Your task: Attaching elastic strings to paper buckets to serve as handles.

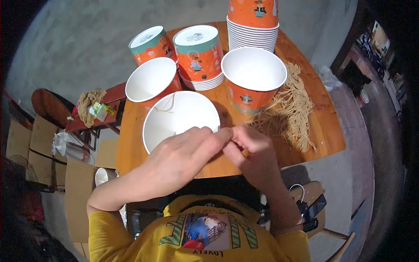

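Observation:
A white-lined paper bucket [185, 114] stands near the table's front edge, with a thin tan string [168, 105] lying over its far rim. Across its near right rim reaches my left hand [185, 150], closed, its fingertips partly hidden at the bucket wall. My right hand [249, 146] is closed in a pinch just outside that rim, its fingertips meeting those of the left. Whatever lies between the pinched fingers is too small or hidden to make out. To the right of my right hand is a loose bundle of tan strings [297, 111].
Behind are two upright orange paper buckets [255, 72] [152, 78], upturned stacks [198, 56] [150, 43] and a tall stack [253, 35]. They stand on a wooden table [323, 126]. A red bench [111, 102] with more string is at left, cardboard [78, 196] below it. A stool [316, 196] holds a phone.

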The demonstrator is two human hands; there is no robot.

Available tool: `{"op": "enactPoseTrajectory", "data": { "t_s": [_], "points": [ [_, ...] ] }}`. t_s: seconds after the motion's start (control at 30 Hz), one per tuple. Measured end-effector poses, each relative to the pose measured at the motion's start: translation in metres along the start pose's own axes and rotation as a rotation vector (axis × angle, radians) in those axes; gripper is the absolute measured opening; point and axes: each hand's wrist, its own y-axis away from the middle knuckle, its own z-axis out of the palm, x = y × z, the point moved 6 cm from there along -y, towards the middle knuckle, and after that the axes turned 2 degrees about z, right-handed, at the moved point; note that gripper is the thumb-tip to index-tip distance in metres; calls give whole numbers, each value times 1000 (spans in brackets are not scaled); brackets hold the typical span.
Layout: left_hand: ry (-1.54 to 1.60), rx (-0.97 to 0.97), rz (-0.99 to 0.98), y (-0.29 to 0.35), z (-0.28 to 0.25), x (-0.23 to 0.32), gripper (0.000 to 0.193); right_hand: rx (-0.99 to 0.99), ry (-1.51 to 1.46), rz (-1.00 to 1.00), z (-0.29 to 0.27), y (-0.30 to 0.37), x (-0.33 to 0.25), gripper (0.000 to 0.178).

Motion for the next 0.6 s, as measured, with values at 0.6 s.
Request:
{"op": "enactPoseTrajectory", "data": {
  "t_s": [0.6],
  "points": [
    [360,103,-350,20,20,-39,24,28,-34,184,14,31,24,12]
  ]
}}
